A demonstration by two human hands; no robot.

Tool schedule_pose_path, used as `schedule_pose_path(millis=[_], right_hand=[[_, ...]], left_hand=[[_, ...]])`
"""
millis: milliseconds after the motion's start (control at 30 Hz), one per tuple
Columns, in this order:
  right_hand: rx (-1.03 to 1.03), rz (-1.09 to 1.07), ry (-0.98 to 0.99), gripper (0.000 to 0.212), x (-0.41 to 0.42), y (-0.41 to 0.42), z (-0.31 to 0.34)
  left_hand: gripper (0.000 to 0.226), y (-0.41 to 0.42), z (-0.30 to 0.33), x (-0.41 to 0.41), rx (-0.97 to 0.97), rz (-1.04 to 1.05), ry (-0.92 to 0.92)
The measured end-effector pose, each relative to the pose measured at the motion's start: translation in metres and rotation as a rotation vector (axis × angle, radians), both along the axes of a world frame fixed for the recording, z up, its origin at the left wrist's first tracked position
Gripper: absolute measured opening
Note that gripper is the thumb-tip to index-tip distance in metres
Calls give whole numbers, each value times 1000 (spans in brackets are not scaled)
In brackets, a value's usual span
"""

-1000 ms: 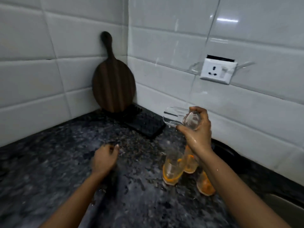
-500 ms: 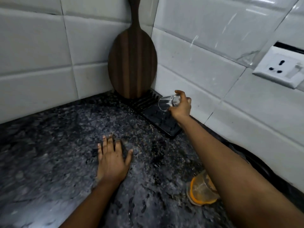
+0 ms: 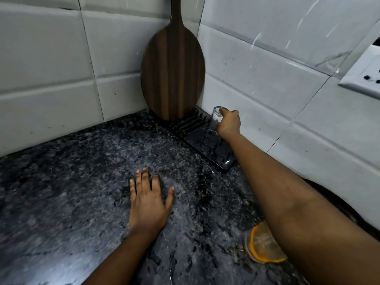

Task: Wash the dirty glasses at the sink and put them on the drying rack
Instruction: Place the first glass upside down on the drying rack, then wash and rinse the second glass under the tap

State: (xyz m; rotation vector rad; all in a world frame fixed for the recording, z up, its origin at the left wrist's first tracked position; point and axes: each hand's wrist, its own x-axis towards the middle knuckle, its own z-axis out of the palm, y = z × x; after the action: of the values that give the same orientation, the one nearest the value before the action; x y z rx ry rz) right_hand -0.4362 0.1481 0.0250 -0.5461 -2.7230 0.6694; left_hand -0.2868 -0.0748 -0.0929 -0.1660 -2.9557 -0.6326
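Observation:
My right hand (image 3: 229, 123) grips a clear clean glass (image 3: 213, 124), held upside down and upright on the black drying rack (image 3: 218, 155) in the counter's corner. My fingers stay wrapped around its upper end. My left hand (image 3: 149, 199) lies flat on the dark granite counter (image 3: 72, 192), fingers spread, holding nothing. A dirty glass with orange residue (image 3: 261, 245) stands at the lower right, partly hidden behind my right forearm.
A round wooden cutting board (image 3: 172, 73) leans in the tiled corner, its foot in the rack's slots. A white wall socket (image 3: 366, 79) sits on the right wall. The counter is wet around the rack.
My right hand carried the glass further over the rack and turned it from tilted to upright, mouth down on the rack. My left hand stayed flat on the counter.

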Motion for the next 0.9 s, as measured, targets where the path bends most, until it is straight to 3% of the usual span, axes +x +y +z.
schedule_pose_path(millis=[133, 300, 433, 600, 733, 800, 900], right_hand=[[35, 39, 1, 45, 2, 5, -2], [-106, -74, 44, 55, 15, -10, -12], [-146, -153, 100, 40, 49, -31, -17], [-312, -25, 147, 26, 132, -54, -4], [-443, 64, 169, 14, 245, -57, 21], [-381, 26, 136, 19, 304, -46, 33], [4, -236, -30, 36, 376, -10, 42]], left_hand=[[88, 0, 0, 1, 2, 2, -3], [86, 0, -3, -1, -7, -4, 2], [89, 0, 1, 1, 7, -4, -4], [70, -1, 11, 6, 33, -19, -36], [54, -2, 19, 10, -12, -63, 2], [41, -1, 17, 12, -11, -81, 36], [36, 10, 18, 34, 49, -165, 136]])
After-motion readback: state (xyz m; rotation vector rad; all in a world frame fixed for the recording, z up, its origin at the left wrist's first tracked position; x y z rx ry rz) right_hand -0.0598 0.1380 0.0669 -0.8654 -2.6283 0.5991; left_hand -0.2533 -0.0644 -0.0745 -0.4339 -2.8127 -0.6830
